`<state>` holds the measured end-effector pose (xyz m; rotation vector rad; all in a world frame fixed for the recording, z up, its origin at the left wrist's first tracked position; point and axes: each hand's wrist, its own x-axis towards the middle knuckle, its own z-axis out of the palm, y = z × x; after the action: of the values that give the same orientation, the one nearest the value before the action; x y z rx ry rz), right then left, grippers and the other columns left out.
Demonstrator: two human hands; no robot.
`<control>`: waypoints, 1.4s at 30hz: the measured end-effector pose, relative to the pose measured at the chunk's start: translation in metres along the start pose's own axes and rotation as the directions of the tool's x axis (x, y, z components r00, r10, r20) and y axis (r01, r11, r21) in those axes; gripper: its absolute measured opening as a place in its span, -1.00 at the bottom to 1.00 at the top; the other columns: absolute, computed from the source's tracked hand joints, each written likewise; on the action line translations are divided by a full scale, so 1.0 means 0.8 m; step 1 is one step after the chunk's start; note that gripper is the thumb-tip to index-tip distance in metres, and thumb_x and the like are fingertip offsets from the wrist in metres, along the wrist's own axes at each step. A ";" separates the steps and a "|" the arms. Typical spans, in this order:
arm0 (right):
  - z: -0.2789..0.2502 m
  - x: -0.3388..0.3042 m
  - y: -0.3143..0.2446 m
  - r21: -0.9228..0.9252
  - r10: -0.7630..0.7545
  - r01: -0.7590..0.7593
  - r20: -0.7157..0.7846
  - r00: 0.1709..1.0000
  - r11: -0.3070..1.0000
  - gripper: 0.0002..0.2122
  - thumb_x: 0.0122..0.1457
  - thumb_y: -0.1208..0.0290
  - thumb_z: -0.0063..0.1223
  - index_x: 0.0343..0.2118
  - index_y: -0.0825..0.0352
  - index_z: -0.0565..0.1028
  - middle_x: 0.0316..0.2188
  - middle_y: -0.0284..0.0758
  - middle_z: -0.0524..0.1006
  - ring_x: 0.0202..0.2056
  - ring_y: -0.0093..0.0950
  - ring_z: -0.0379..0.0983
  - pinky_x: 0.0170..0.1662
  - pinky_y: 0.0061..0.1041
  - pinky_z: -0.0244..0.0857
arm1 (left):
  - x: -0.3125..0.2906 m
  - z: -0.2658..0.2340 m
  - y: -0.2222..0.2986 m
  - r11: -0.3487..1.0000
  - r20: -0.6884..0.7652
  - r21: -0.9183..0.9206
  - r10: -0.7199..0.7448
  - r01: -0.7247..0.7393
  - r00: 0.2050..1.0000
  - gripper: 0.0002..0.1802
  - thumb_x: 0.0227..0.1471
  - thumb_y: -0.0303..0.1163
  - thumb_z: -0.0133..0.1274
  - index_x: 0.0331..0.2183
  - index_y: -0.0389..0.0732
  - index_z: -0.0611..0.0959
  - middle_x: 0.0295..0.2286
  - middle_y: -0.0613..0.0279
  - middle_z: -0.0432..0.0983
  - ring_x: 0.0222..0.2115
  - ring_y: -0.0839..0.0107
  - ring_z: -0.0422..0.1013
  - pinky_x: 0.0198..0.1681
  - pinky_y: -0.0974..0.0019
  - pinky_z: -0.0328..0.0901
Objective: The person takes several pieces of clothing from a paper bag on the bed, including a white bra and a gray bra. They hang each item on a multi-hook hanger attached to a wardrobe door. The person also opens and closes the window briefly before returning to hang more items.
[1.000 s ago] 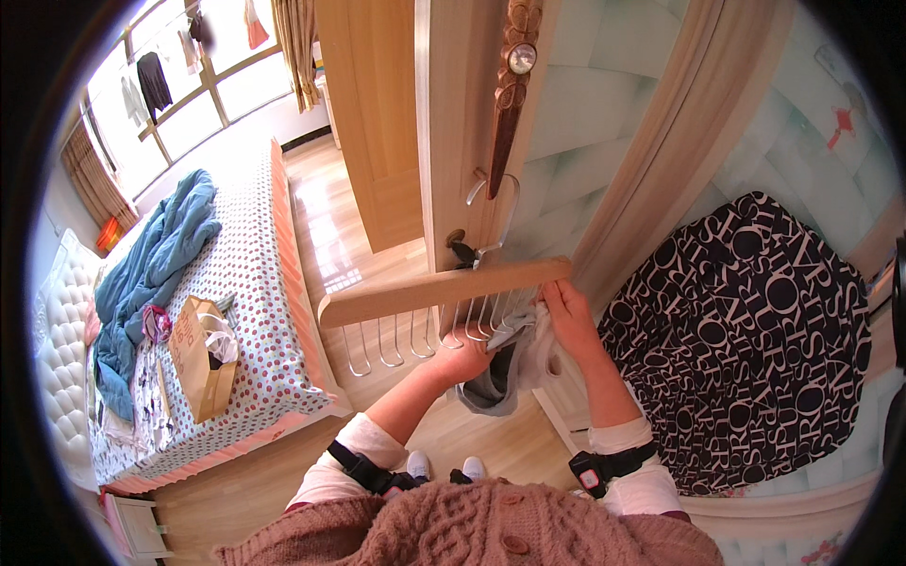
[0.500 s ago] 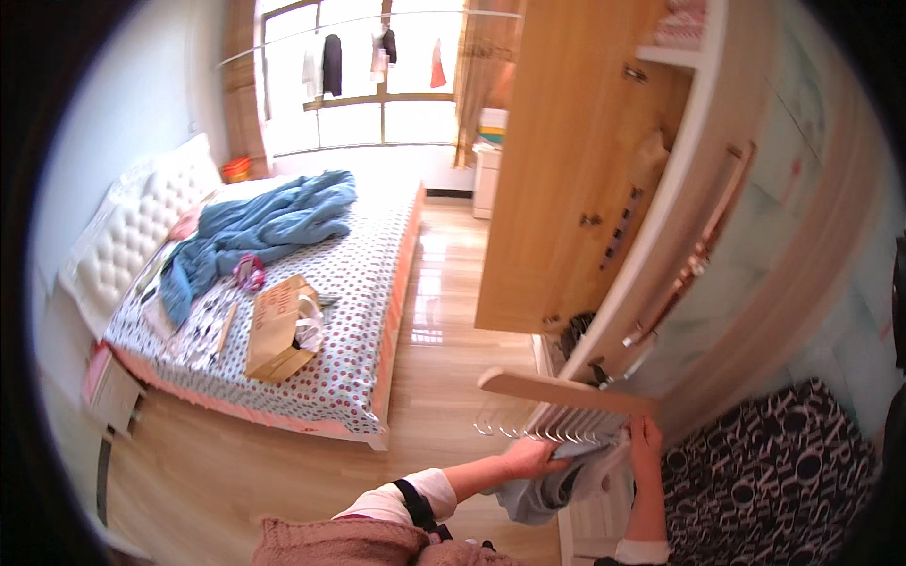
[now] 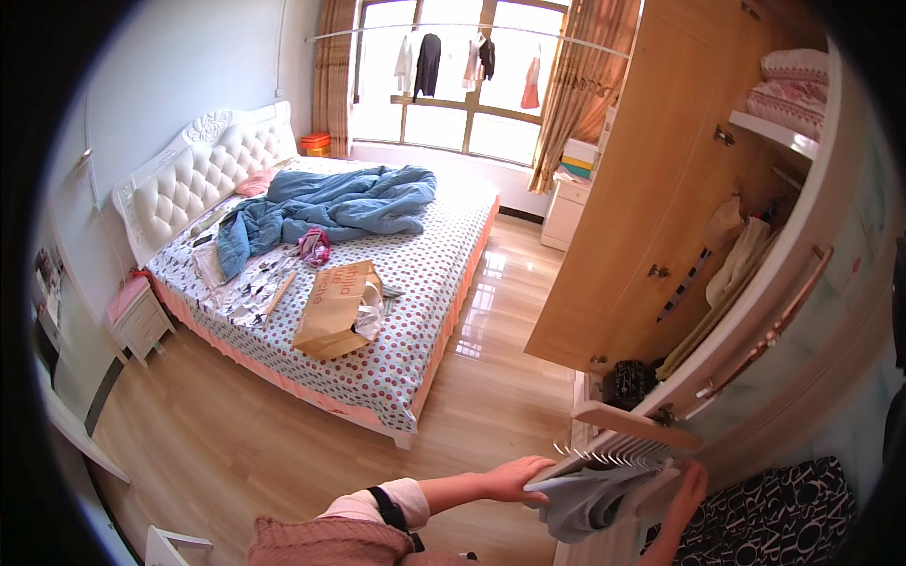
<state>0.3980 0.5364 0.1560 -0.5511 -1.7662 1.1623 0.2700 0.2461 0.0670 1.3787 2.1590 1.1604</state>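
In front of me at the lower right, a bluish-grey garment (image 3: 593, 505) hangs below a row of curved metal hooks (image 3: 618, 455). A pale wooden bar (image 3: 637, 424) with a rounded end lies just above the hooks. My left hand (image 3: 522, 479) grips the garment's left end, thumb below and fingers over the top. At the opposite end, my right hand (image 3: 691, 487) is closed at the garment's edge, close to the last hooks. Its fingertips are partly hidden, and I cannot make out exactly what they pinch.
An open wardrobe door (image 3: 604, 198) stands ahead on the right; folded bedding (image 3: 788, 94) and hanging clothes (image 3: 741, 264) are inside. A bed (image 3: 415, 321) with a blue quilt (image 3: 330, 208) and a paper bag (image 3: 335, 311) fills the left. Black patterned cloth (image 3: 783, 519) lies beside my right arm.
The view has turned left, so the room appears farther right. My left hand has moved from beneath the hooks out to the garment's left end. My right hand stays at the other end.
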 end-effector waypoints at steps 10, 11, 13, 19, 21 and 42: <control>0.091 -0.108 -0.100 0.145 -0.045 0.036 0.063 0.997 0.989 -0.79 0.16 0.42 -0.24 -0.60 0.32 0.28 -0.73 -0.47 0.20 -0.72 -0.69 0.08 -0.63 -0.69 -0.02 | -0.207 -0.160 -0.147 0.941 -0.035 -0.040 -0.337 0.335 0.941 -0.55 -0.04 -0.14 0.04 -0.15 -0.20 0.46 -0.25 0.08 0.43 -0.30 0.27 0.42 -0.22 0.27 0.31; 0.108 -0.123 -0.107 0.148 -0.042 0.024 0.122 0.992 0.989 -0.80 0.14 0.42 -0.23 -0.61 0.31 0.27 -0.73 -0.47 0.20 -0.72 -0.70 0.08 -0.64 -0.70 -0.02 | -0.232 -0.174 -0.165 0.930 -0.053 -0.049 -0.365 0.363 0.929 -0.59 -0.04 -0.15 0.04 -0.18 -0.20 0.48 -0.29 0.09 0.46 -0.32 0.28 0.42 -0.24 0.27 0.31; 0.144 -0.150 -0.116 0.144 -0.039 0.010 0.193 0.980 0.989 -0.81 0.09 0.44 -0.20 -0.64 0.29 0.26 -0.75 -0.47 0.19 -0.73 -0.70 0.10 -0.65 -0.70 -0.01 | -0.277 -0.198 -0.195 0.900 -0.055 -0.045 -0.436 0.434 0.898 -0.66 -0.04 -0.18 0.03 -0.25 -0.18 0.52 -0.35 0.10 0.50 -0.32 0.28 0.43 -0.26 0.28 0.31; 0.261 -0.200 -0.125 -0.099 0.181 -0.152 0.613 0.769 0.983 -0.85 0.05 0.48 -0.10 -0.60 0.41 0.39 -0.72 -0.42 0.37 -0.67 -0.66 0.27 -0.58 -0.67 0.15 | -0.344 -0.248 -0.248 0.842 -0.064 -0.110 -0.536 0.528 0.842 -0.71 -0.06 -0.22 0.01 -0.34 -0.23 0.55 -0.36 0.06 0.50 -0.29 0.15 0.42 -0.23 0.22 0.29; 0.293 -0.206 -0.126 -0.212 0.264 -0.159 0.703 0.661 0.964 -0.85 0.06 0.47 -0.07 -0.57 0.42 0.43 -0.70 -0.41 0.42 -0.64 -0.66 0.31 -0.55 -0.67 0.20 | -0.344 -0.257 -0.262 0.853 -0.071 -0.136 -0.516 0.504 0.854 -0.71 -0.06 -0.23 0.00 -0.33 -0.23 0.55 -0.35 0.05 0.50 -0.29 0.15 0.42 -0.22 0.22 0.29; 0.621 -0.089 -0.057 -0.388 0.374 -0.012 0.881 0.290 0.922 -0.80 0.09 0.34 -0.06 -0.40 0.41 0.48 -0.56 -0.34 0.52 -0.49 -0.59 0.43 -0.37 -0.60 0.31 | -0.261 -0.401 -0.451 0.691 0.006 -0.354 -0.672 0.630 0.740 -0.69 -0.02 -0.26 0.00 -0.27 -0.27 0.55 -0.35 0.10 0.53 -0.33 0.34 0.45 -0.23 0.31 0.30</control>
<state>0.0036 0.2276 0.1001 -0.2105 -3.0595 1.5565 -0.0518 -0.1537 -0.0457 0.3190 2.1132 1.2386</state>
